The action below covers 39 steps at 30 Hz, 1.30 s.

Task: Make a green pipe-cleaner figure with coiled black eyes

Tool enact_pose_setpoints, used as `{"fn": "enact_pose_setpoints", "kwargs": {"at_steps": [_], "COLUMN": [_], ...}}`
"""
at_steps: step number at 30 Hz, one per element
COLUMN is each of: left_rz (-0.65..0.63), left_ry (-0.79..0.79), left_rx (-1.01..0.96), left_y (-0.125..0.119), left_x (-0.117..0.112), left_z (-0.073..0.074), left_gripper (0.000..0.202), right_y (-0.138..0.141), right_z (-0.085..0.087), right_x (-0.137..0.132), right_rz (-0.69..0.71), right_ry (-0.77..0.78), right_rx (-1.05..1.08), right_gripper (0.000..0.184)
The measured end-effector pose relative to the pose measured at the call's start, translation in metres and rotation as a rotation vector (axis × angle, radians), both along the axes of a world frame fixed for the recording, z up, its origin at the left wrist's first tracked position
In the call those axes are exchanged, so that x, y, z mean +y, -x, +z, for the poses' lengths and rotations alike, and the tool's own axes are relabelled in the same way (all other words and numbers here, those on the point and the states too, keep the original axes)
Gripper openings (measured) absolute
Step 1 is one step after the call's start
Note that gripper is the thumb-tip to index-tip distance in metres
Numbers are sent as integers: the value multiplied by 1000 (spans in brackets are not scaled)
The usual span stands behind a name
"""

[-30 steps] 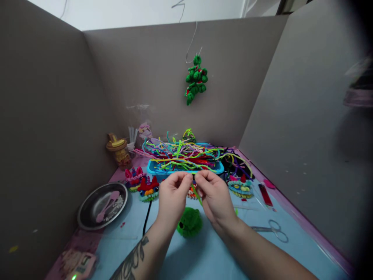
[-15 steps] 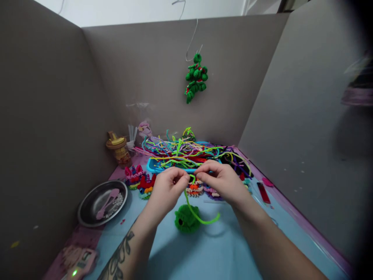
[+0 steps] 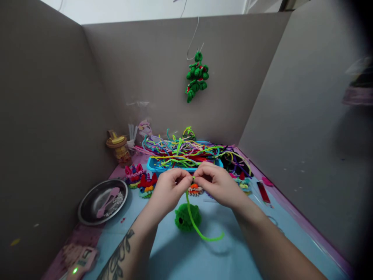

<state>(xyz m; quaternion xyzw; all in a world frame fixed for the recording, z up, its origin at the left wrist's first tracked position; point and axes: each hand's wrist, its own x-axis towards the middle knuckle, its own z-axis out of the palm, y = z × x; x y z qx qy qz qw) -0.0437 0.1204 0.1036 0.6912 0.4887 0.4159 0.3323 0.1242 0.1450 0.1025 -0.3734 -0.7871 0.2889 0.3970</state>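
A bright lime-green pipe cleaner is pinched at its upper end between my two hands. My left hand grips it with thumb and forefinger, fingers closed. Close against it, my right hand pinches the same end, so the fingertips nearly touch and hide most of that end. The long free tail hangs down and curves to the right. Behind the tail, a fuzzy green ball-shaped figure with a dark round spot rests on the blue table cover.
A blue tray heaped with coloured pipe cleaners stands at the back. Small colourful figures sit before it. At left are a metal bowl, a lidded cup and a pink device. A green ornament hangs above.
My hands have drawn together, and the small loop between them has closed to a tiny bit at the fingertips. The tail of the pipe cleaner hangs lower.
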Motion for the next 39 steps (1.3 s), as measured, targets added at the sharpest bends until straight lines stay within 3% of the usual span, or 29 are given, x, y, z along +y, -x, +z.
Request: {"fn": "enact_pose_setpoints", "kwargs": {"at_steps": [7,15,23,29,39], "left_rz": [-44,-24,55,35,93], "left_ry": [83,205,191,183,54], "left_rx": [-129,-261,-341,-350,-305], "left_y": [5,-1,-11,-12,-15], "left_x": [4,2,-1,-2,-4], "left_z": [1,0,-2,-1,-3], "left_gripper": [20,19,17,13,15], "right_y": [-2,-3,2,5,8], "right_z": [0,1,-2,-3,-6], "right_x": [2,1,-2,-3,-5], "right_rz": [-4,-59,-152,-158,-117], "right_ry": [54,2,-37,-22,190], "right_rx": [73,144,229,270,410], "right_gripper": [16,16,17,15,18]}}
